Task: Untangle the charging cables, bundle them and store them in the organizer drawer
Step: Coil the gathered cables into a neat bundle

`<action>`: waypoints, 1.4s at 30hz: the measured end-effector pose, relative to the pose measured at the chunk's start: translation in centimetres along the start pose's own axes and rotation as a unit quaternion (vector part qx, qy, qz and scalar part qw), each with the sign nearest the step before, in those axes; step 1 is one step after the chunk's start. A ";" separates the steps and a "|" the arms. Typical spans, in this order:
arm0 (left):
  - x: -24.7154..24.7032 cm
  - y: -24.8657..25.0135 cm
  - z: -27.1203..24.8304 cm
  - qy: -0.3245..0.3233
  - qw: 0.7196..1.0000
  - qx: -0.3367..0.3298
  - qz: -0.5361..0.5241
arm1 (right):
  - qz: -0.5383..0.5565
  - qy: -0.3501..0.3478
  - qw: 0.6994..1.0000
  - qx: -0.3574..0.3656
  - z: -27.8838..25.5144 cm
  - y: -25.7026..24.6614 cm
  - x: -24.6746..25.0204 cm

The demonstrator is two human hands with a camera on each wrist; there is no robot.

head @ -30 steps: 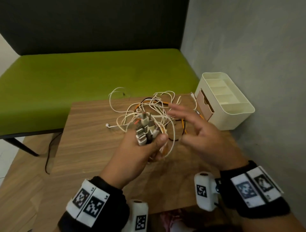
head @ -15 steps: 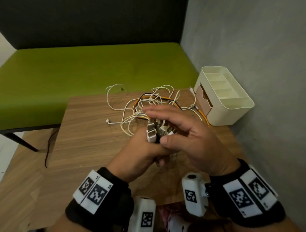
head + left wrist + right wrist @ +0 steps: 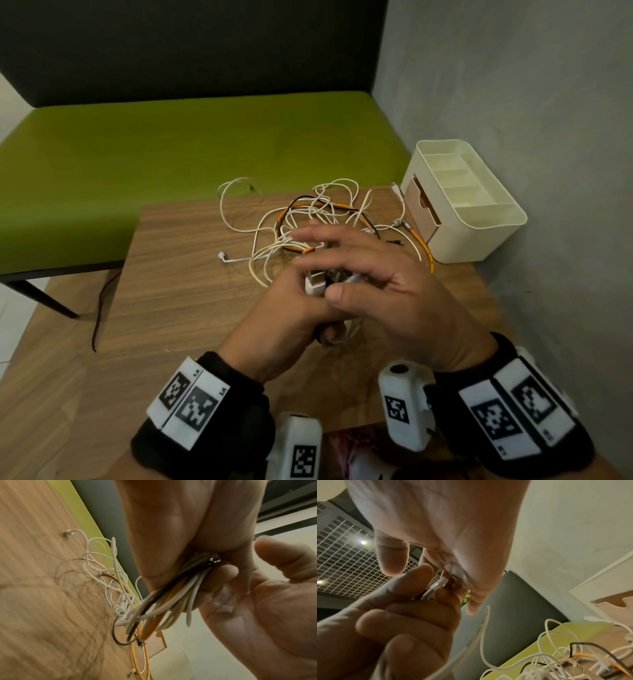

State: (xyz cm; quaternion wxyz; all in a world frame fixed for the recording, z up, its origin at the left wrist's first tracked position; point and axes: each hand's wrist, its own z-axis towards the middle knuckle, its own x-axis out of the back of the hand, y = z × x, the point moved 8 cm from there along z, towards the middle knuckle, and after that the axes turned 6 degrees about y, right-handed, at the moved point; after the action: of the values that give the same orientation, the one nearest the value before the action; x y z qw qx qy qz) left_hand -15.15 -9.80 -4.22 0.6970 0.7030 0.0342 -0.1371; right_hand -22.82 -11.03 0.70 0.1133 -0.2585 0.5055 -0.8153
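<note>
While the left hand (image 3: 274, 315) grips the gathered plug ends of the charging cables (image 3: 318, 219), whose tangled loops trail onto the tabletop (image 3: 178, 291) beyond both hands, the right hand (image 3: 387, 291) lies flat-fingered over those plugs, the organizer (image 3: 479, 240) farther right.

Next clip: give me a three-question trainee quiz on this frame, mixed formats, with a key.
1. True or false: the person's left hand grips a cluster of cable plug ends.
2. Multiple choice: where do the tangled white, orange and black charging cables mostly lie? A) in the organizer B) on the wooden table C) on the green bench
3. Fill in: the cream plastic desk organizer stands at the table's far ____ corner, its tan drawer facing the cables.

Key: 1 true; 2 B; 3 right. The right hand lies over the plugs, fingers straight.
</note>
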 end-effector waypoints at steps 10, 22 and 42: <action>1.9 0.8 0.4 0.038 0.984 -0.008 -0.174 | -0.094 -0.168 0.961 -0.197 -2.4 7.2 -2.2; 3.9 0.6 0.5 0.094 0.974 -0.043 -0.199 | -0.307 -0.059 0.943 -0.118 -0.6 8.0 -0.1; 3.7 1.5 0.8 0.142 0.949 -0.064 -0.273 | 0.086 0.068 0.877 -0.467 -3.4 8.4 -0.9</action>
State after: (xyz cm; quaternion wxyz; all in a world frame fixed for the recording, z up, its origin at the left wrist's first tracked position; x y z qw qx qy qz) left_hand -11.31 -11.15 -3.62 0.6642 0.6329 0.3322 -0.2187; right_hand -24.58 -11.92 -8.22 0.0143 -0.1806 0.8545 -0.4869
